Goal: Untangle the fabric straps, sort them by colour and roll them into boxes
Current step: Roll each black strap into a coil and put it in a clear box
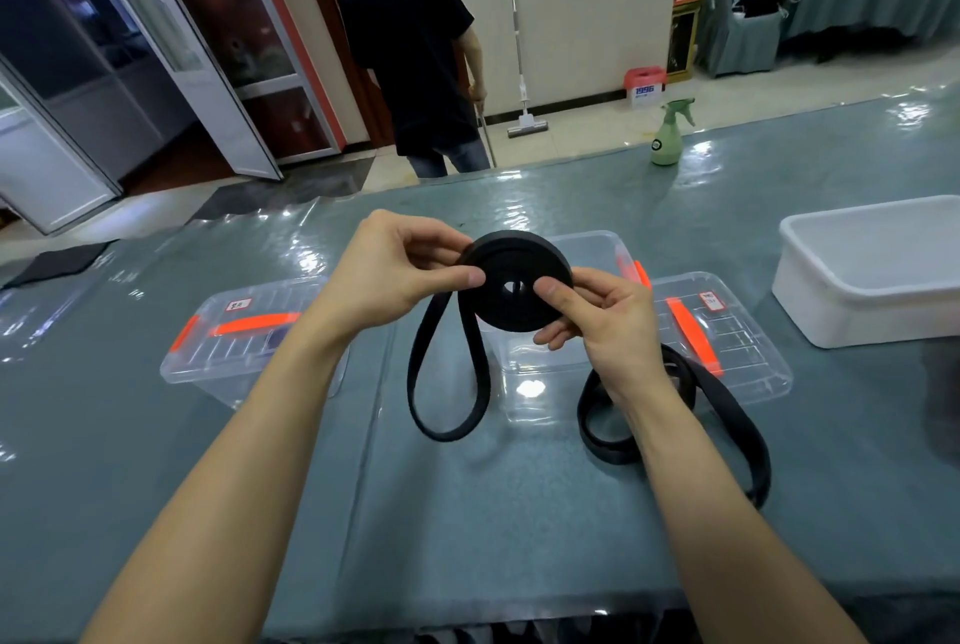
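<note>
Here, 2 bare hands hold a black strap coil [514, 285] in the air above a grey-green table [467, 513]. The left hand [395, 258] pinches the coil's upper left edge between thumb and fingers. The right hand [597, 316] pinches its lower right edge, thumb pressed on the flat face. Each grip is thus closed on the coil, which stands on edge, flat face towards the camera. The unrolled tail [447, 383] hangs from the coil's left side, nearer the left hand, as a long loop running straight down. It seems to reach the table, though that is hard to tell. Just behind and below the coil sits an open clear box [545, 362], probably where the finished roll goes. A 2nd black strap [675, 414] lies loose beside the right wrist.
</note>
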Demonstrator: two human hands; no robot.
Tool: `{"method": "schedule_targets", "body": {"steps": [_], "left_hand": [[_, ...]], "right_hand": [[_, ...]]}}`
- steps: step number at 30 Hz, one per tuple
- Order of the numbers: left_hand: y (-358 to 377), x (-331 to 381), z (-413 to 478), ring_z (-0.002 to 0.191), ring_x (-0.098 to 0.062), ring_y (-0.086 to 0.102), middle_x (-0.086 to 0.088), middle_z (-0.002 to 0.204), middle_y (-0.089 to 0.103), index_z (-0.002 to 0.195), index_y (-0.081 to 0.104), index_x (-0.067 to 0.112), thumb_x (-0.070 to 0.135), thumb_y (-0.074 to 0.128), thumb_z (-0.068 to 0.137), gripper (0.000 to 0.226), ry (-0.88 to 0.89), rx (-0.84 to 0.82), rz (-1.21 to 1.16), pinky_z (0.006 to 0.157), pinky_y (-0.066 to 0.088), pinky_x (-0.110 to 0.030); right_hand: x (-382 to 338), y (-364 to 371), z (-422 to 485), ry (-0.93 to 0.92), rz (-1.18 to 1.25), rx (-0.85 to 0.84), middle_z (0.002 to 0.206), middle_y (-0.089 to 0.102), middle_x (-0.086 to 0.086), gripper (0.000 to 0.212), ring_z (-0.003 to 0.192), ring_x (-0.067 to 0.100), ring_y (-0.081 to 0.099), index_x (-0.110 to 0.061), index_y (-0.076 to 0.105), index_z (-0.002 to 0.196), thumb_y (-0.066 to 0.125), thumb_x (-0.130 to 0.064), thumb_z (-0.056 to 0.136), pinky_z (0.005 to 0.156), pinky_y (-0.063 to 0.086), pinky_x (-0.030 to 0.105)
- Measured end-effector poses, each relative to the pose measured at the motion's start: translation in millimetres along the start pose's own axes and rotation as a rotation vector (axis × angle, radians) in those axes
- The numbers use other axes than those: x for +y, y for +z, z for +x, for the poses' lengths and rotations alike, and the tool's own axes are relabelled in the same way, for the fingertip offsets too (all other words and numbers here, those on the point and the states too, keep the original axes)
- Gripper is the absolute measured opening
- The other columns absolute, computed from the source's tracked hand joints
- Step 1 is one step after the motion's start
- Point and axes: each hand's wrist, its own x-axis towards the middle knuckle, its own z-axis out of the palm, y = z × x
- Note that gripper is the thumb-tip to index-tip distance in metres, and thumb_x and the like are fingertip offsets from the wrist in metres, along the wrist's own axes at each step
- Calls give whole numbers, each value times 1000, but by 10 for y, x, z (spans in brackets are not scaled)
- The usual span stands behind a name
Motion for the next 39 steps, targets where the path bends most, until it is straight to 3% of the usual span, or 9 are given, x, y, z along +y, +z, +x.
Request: {"method": "schedule_targets", "body": {"steps": [5, 7, 11, 15, 17, 20, 26, 32, 39], "left_hand": [[-47, -46, 0, 102, -27, 82, -11, 101, 85, 106, 87, 22, 32, 94, 84, 25, -136, -81, -131, 99, 63, -39], [-68, -42, -7, 93, -23, 83, -9, 95, 85, 101, 88, 23, 32, 96, 81, 23, -130, -109, -91, 93, 63, -33], [5, 45, 6, 76, -9, 78, 10, 78, 82, 91, 88, 34, 32, 98, 80, 16, 23, -226, 413, 74, 61, -30], [195, 200, 2, 75, -12, 70, 14, 77, 78, 97, 84, 35, 50, 86, 84, 20, 207, -369, 944, 66, 51, -32], [193, 238, -6, 77, -15, 67, 12, 80, 78, 100, 83, 34, 53, 83, 87, 23, 228, -381, 1034, 65, 48, -32], [161, 259, -46, 78, -17, 67, 10, 83, 79, 102, 83, 34, 53, 82, 88, 23, 253, -389, 1057, 65, 45, -31], [-2, 192, -111, 78, -2, 74, 20, 82, 80, 102, 85, 40, 45, 93, 80, 24, 121, -359, 703, 72, 57, -30], [-129, -137, -305, 91, -23, 77, -6, 100, 85, 106, 88, 28, 66, 97, 65, 57, -114, -199, 80, 101, 61, -55], [-45, -106, -374, 103, -38, 81, -10, 101, 85, 106, 88, 31, 57, 99, 70, 46, -106, -219, 28, 102, 60, -61]], "right_hand": [[20, -6, -10, 48, 31, -102, 89, 82, 17, 23, 61, 33, 78, -21, 86, 99, 90, -37, 83, 51, 60, 29], [-10, -82, -11, 99, -135, -226, 100, 84, 6, 33, 64, 34, 79, -26, 85, 101, 92, -50, 79, 47, 55, 27], [-53, -96, -36, 35, -530, -272, 113, 78, -24, 51, 51, 25, 75, -53, 79, 110, 92, -74, 65, 51, 51, 16], [51, 81, -86, -97, -703, -368, 71, 75, -19, 12, 49, 11, 72, -52, 76, 80, 87, -50, 84, 52, 44, 12], [87, 92, -98, -125, -749, -359, 66, 73, -19, 12, 52, 5, 72, -49, 75, 81, 85, -48, 87, 58, 49, 18], [78, 105, -114, -80, -818, -411, 88, 80, -17, 26, 60, 3, 74, -48, 77, 103, 87, -58, 80, 69, 57, 26], [77, 125, -153, -2, -569, -343, 70, 78, -1, 9, 55, 23, 77, -31, 84, 90, 91, -30, 86, 58, 62, 36], [-94, 46, -158, 124, -168, -309, 78, 80, 19, 10, 58, 37, 77, -20, 88, 94, 91, -15, 86, 51, 60, 30], [-29, 20, -200, 196, -65, -391, 87, 80, 21, 15, 63, 40, 78, -16, 85, 100, 91, -20, 87, 50, 62, 34]]}}
